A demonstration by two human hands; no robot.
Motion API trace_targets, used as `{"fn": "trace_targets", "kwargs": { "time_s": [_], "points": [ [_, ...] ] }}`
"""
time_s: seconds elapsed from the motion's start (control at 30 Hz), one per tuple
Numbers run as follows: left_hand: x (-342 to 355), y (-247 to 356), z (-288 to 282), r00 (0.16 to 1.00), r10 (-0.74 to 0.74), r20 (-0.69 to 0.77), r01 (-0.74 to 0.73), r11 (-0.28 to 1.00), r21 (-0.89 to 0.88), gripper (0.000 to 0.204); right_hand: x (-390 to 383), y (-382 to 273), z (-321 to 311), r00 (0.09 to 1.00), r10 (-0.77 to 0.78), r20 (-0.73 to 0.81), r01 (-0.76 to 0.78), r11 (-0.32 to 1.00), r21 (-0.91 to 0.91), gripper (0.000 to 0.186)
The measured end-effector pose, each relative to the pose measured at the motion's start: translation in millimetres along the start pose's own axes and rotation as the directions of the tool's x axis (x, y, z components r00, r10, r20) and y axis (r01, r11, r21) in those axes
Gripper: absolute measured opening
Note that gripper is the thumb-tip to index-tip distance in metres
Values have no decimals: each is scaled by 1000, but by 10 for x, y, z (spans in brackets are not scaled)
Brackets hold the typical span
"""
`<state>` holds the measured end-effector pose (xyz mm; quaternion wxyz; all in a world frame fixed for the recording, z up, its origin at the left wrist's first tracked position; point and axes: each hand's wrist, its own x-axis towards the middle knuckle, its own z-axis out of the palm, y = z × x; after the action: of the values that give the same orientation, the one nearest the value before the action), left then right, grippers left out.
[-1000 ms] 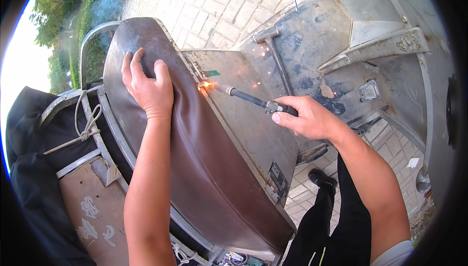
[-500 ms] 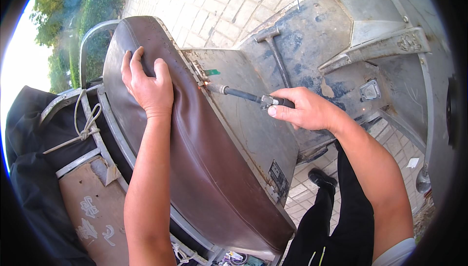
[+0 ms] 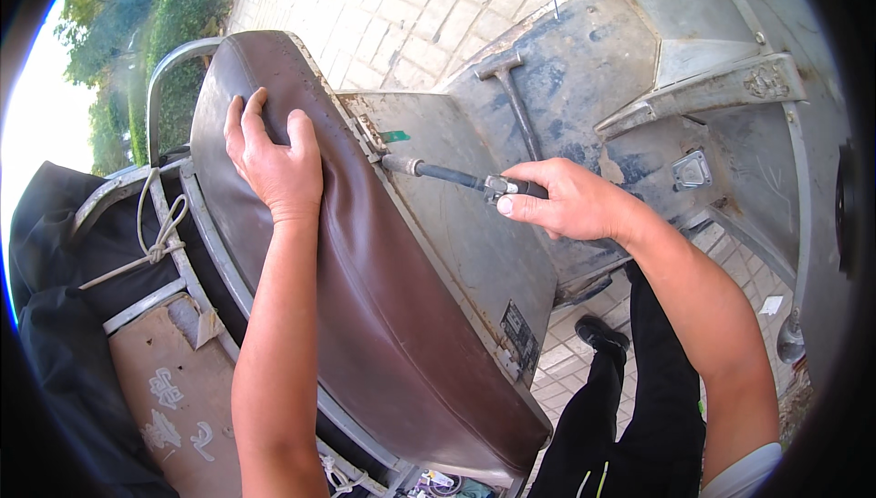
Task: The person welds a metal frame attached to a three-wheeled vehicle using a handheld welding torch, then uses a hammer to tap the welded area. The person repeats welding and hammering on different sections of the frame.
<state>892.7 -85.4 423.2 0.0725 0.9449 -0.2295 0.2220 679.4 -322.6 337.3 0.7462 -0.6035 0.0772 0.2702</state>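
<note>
My left hand [image 3: 276, 162] lies on the upper part of a brown padded seat [image 3: 383, 316], fingers spread and pressing into the cover. The seat is tipped up on its edge beside a grey metal box panel [image 3: 474, 224]. My right hand [image 3: 570, 199] is closed round the black handle of a rod-shaped tool [image 3: 452, 176]. This tool has a metal joint by my thumb, a dark shaft and a thicker grey end. That end points at the rusty hinge [image 3: 371, 136] along the seat's edge; whether it touches there I cannot tell.
A T-shaped metal bar [image 3: 520, 108] stands on the worn metal floor [image 3: 584, 60]. Right of it is a pedal-like metal arm [image 3: 703, 97]. To the left are a bent tube frame [image 3: 173, 69] with knotted cord [image 3: 160, 247], dark cloth [image 3: 64, 252] and a brown board [image 3: 173, 379].
The tool and my right hand have shifted very slightly to the left. My left hand keeps its place on the seat. A faint orange glow by the tool's end is gone.
</note>
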Motion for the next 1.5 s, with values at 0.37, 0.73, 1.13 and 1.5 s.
{"fn": "trace_targets", "kwargs": {
  "time_s": [0.37,0.73,1.13,1.5],
  "points": [
    [0,27,1,1000,0,2,0,1000,14,49,13,59,38,999,-46,3,46,998,51,43],
    [2,12,16,1000,14,-6,-14,1000,15,50,7,51,34,997,-74,4,74,997,12,42],
    [-13,4,10,1000,21,-7,-21,1000,16,48,-149,289,273,986,-62,-154,73,995,69,51],
    [-11,13,8,1000,24,-7,-24,1000,1,49,-50,268,320,965,-188,-185,184,982,-38,46]
  ]
}}
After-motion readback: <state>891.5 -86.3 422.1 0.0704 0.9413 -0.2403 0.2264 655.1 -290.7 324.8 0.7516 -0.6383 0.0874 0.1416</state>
